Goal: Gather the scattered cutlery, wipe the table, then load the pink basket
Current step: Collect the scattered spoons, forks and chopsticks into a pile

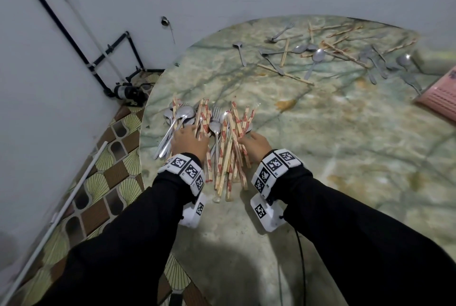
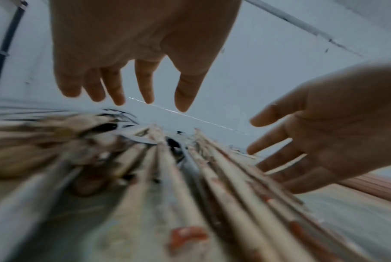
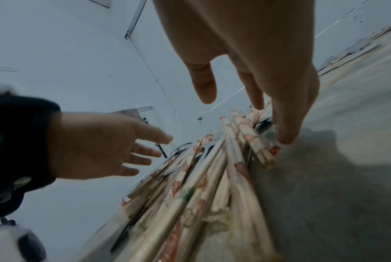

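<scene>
A gathered pile (image 1: 223, 140) of paper-wrapped chopsticks, spoons and forks lies near the left edge of the round marble table (image 1: 320, 147). My left hand (image 1: 190, 141) hovers over the pile's left part with straight, spread fingers (image 2: 145, 85). My right hand (image 1: 254, 144) flanks the right side, open, and its little finger (image 3: 284, 138) touches a wrapped chopstick. Neither hand holds anything. More cutlery and chopsticks (image 1: 320, 54) lie scattered at the far side. A corner of the pink basket (image 1: 441, 98) shows at the right edge.
Brownish stains (image 1: 286, 104) mark the tabletop. A pale blurred object (image 1: 429, 64) sits beyond the basket. Left of the table are a patterned tile floor (image 1: 103, 182), a white rod (image 1: 66, 197), black pipes (image 1: 74, 41) and a small pump (image 1: 128, 92) by the wall.
</scene>
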The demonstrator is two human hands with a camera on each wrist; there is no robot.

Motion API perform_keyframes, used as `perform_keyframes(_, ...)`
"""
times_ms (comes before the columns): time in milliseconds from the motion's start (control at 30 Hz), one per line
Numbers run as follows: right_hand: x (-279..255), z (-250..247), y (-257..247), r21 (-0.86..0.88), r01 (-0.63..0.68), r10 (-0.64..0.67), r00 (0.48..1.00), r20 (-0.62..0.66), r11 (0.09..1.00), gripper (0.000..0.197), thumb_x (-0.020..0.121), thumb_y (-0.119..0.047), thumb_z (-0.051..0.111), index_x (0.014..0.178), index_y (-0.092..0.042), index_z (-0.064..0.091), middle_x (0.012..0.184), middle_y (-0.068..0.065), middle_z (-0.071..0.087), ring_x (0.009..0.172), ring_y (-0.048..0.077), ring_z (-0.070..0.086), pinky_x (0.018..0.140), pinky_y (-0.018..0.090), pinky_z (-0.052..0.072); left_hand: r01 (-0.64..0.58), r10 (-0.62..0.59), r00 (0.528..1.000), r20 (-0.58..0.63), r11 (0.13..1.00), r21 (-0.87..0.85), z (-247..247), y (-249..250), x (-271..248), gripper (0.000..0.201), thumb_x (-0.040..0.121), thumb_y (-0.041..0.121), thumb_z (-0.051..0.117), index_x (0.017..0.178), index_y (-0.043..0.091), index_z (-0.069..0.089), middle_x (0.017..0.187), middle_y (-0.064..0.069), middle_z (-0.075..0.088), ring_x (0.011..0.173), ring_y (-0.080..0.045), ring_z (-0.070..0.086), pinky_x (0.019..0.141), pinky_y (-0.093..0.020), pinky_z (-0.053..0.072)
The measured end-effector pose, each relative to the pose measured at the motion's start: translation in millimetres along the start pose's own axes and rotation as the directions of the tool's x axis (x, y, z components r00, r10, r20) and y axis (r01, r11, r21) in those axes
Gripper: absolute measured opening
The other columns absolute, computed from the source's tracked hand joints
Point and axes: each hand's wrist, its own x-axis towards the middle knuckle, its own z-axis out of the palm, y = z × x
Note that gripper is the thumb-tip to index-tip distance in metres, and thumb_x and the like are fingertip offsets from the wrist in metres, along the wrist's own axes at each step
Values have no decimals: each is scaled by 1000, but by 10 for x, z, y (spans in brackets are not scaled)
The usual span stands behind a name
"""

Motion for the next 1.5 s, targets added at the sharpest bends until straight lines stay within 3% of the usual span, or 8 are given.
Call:
perform_keyframes(167,7,73,59,-20,1,0,999,42,1000,55,87,-16,57,138,-10,39,138,13,46,122,30,48,102,42,41,176,-182,982,57,981,85,-200,-302,28,88,80,44,66,146,13,18,150,-19,19,138,-36,19,112,-47,20)
perform_keyframes(467,39,324,-9,-50,107,-96,977,190,993,64,85,-5,60,143,-12,33,135,7,50,115,23,53,92,27,42,73,-117,965,234,979,190,-221,-401,106,114,67,49,77,149,17,5,148,-17,18,136,-35,18,110,-44,23)
perform_keyframes(600,107,486,-88,-36,119,-108,972,211,992,57,84,-1,59,137,-9,41,128,13,55,116,30,54,102,37,42,35,-79,970,231,982,188,-186,-446,126,113,61,47,81,148,20,13,141,-13,25,131,-32,24,108,-42,27)
perform_keyframes(700,166,543,-172,-55,126,-109,963,245,991,56,86,-1,57,139,-8,37,128,14,54,117,29,53,97,30,42,13,-56,968,245,985,174,-205,-470,156,111,61,47,81,148,20,17,140,-11,27,130,-30,25,108,-41,28)
perform_keyframes(867,237,600,-181,-288,214,-150,961,230,933,65,86,-18,55,145,-17,26,136,10,50,123,31,49,102,34,38,-9,-38,970,239,982,191,-228,-481,171,104,66,47,77,147,17,20,139,-13,29,130,-30,27,108,-38,27)
perform_keyframes(1067,222,460,-70,-350,217,-177,974,144,911,54,84,-24,55,134,-17,36,123,12,57,114,34,53,100,45,41,-8,-42,979,198,970,243,-216,-245,46,82,85,43,60,148,19,15,153,-15,7,139,-36,12,111,-46,22)
perform_keyframes(1200,42,111,-58,-409,206,-167,977,129,889,55,93,-16,48,144,-9,28,145,14,38,133,30,37,110,37,31,-150,95,976,197,947,284,-205,6,-17,65,90,39,52,146,19,25,155,-12,10,141,-33,13,115,-47,18)
perform_keyframes(1500,-382,-730,21,-673,295,-302,947,111,678,47,96,-17,45,141,-8,36,148,9,36,137,23,31,108,27,22,-521,482,850,211,828,207,-79,623,-453,44,91,9,45,135,14,48,145,-13,36,135,-27,29,111,-36,22)
